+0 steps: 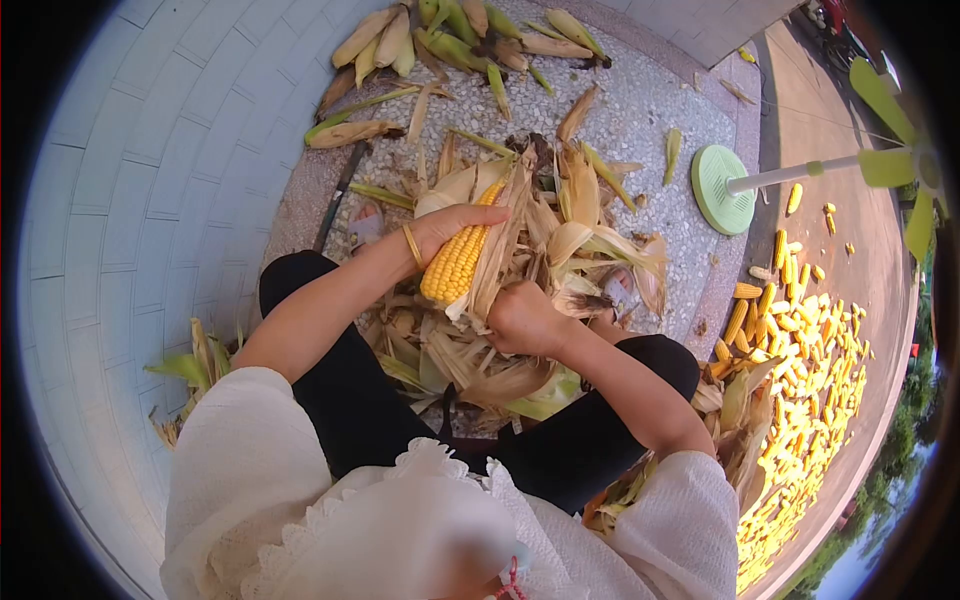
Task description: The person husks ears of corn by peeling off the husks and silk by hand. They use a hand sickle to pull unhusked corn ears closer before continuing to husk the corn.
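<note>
My left hand (pixel 447 230) is wrapped around an ear of corn (pixel 457 264) in front of my knees. Bare yellow kernels show along its left side, while dry husk (pixel 505 240) still covers the right side. At the ear's lower end, my right hand (pixel 525 318) is closed in a fist on the husk; its fingertips are hidden. Beneath both hands, loose husks (pixel 480 365) are heaped between my legs.
Unhusked ears (pixel 460 35) lie on the speckled floor ahead. A fan with a green round base (pixel 723 190) stands right of me. Many husked cobs (pixel 800 370) are spread on the ground at the right. A tiled wall (pixel 140 220) rises on the left.
</note>
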Available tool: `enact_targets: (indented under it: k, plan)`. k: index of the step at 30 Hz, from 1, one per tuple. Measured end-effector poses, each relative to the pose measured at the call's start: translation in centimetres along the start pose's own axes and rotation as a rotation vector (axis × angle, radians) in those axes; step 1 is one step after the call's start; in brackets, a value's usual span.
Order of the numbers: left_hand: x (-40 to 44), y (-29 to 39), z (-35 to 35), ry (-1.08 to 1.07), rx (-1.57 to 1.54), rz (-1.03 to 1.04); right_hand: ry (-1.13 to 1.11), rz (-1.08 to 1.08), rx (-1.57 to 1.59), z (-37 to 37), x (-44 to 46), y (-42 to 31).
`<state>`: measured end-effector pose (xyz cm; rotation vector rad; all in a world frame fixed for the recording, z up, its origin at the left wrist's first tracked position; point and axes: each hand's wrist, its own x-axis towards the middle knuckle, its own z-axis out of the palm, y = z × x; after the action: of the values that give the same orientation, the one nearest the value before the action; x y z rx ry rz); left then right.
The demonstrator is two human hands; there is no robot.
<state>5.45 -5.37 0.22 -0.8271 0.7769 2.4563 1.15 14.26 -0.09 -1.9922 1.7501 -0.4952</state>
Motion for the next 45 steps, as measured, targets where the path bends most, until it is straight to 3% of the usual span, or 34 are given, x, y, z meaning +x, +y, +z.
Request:
enact_targets:
  k: [9, 15, 17, 20, 23, 26, 27, 28, 29, 30, 31, 33, 34, 38, 40, 41, 43, 45]
  plan:
    - [-1.5, 1.7, -1.5, -0.011, -0.028, 0.319, 0.372, 0.3, -0.13, -4.6, -1.5, 6.3]
    - [-3.2, 1.2, -0.4, -0.018, 0.028, 0.31, 0.488, 0.416, -0.264, -5.3, -3.6, 9.6]
    - [-4.3, 1.9, -2.0, -0.002, 0.14, 0.235, 0.525, 0.726, -0.372, -5.8, -5.4, 11.6]
    - [-5.5, 2.1, -3.6, 0.035, 0.267, 0.29, 0.513, 1.173, -0.227, -7.3, -7.6, 13.3]
    - [-6.0, 1.3, -3.5, 0.103, 0.407, 0.314, 0.34, 1.255, -0.273, -6.7, -7.9, 13.2]
    - [-4.4, -0.1, -4.0, 0.106, 0.643, 0.473, 0.249, 1.069, -0.28, -7.0, -4.4, 10.5]
    - [-3.9, -0.5, -3.8, 0.186, 0.824, 0.547, 0.355, 0.933, -0.129, -5.9, -3.6, 11.0]
    - [-3.7, -0.6, -3.1, 0.266, 1.003, 0.618, 0.424, 0.818, 0.313, -6.2, -2.0, 10.2]
    - [-3.5, -0.7, -2.3, 0.254, 1.004, 0.613, 0.402, 0.792, 0.646, -6.6, -1.1, 9.2]
    - [-4.1, -0.4, -0.6, 0.351, 1.222, 0.515, 0.376, 0.752, 0.981, -7.7, -0.1, 7.4]
    - [-4.4, -0.3, 0.6, 0.446, 1.44, 0.409, 0.384, 0.766, 0.986, -7.7, 0.5, 7.2]
    - [-4.3, -0.7, 1.6, 0.422, 1.539, 0.443, 0.415, 0.904, 1.012, -8.0, 1.8, 7.5]
    - [-4.2, -0.9, 1.9, 0.414, 1.633, 0.483, 0.589, 0.83, 1.039, -8.3, 2.4, 6.6]
    - [-3.4, -1.7, 1.0, 0.403, 1.531, 0.58, 0.722, 0.862, 0.951, -6.3, 2.9, 7.7]
    - [-3.4, -1.8, 0.7, 0.266, 1.113, 0.855, 0.71, 0.838, 0.607, -3.6, 2.9, 10.0]
    - [-3.6, -1.5, 1.0, 0.265, 1.121, 0.856, 0.718, 0.835, 0.61, -2.5, 2.6, 10.5]
    - [-4.6, -0.4, 2.5, 0.099, 0.509, 0.704, 0.628, 0.696, 0.233, -1.7, 2.6, 9.8]
    - [-4.9, 0.4, 2.0, 0.101, 0.353, 0.673, 0.631, 0.715, 0.21, -1.8, 2.9, 8.9]
